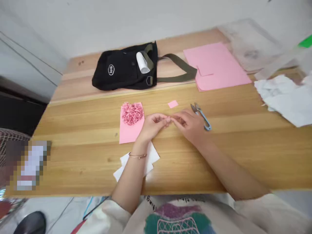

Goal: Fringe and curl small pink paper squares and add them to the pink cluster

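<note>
1. Left of centre, a pile of small pieces [132, 113] mixes deep and light pink over a plain pink sheet [129, 134].
2. Mid-frame, the small slip [173, 104] is plain pink.
3. Right of centre, the snips [204, 120] show pale blue handles and dark blades.
4. At upper middle, the bag [122, 73] is black with a white oval logo and olive straps [180, 65].
5. Lower middle, the off-white shirt [134, 222] carries purple and green patches, black lettering and pale lattice lines.
6. The tabletop [80, 139] is yellowish brown, wood-grained.

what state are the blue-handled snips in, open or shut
Open: the blue-handled snips lie beside the right hand with their blade tips apart.
</note>
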`<action>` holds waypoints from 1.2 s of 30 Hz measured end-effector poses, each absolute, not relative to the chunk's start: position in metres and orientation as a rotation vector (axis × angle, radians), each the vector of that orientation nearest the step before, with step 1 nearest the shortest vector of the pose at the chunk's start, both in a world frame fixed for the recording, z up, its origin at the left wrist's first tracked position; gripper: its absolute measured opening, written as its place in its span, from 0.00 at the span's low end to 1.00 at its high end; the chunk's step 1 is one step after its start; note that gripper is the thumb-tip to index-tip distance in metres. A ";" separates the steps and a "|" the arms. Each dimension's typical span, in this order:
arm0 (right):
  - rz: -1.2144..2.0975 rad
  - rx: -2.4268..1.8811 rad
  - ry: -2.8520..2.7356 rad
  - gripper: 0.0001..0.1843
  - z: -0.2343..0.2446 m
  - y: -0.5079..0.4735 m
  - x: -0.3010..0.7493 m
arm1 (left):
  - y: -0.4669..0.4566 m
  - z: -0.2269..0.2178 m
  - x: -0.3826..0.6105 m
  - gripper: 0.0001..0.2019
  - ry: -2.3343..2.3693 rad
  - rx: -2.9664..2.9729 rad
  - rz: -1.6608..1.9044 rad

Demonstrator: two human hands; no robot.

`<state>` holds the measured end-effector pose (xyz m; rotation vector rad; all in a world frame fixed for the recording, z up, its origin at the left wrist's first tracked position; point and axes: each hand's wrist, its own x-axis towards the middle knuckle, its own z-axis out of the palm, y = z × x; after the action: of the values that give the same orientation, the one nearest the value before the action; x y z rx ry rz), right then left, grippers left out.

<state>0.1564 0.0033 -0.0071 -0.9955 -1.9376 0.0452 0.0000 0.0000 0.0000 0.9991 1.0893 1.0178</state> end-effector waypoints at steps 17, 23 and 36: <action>0.055 -1.032 -1.951 0.06 -0.005 0.003 0.155 | 0.002 0.005 0.000 0.11 1.107 0.999 1.039; 0.056 -1.041 -1.982 0.06 -0.005 0.002 0.154 | 0.002 0.004 -0.001 0.10 1.114 1.017 1.027; 0.063 -1.039 -1.982 0.06 -0.007 0.002 0.155 | 0.002 0.005 -0.001 0.09 1.103 1.041 1.009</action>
<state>0.1545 0.0024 -0.0072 -1.0393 -1.9817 0.0632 -0.0010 0.0015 0.0053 1.0411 1.1025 1.0085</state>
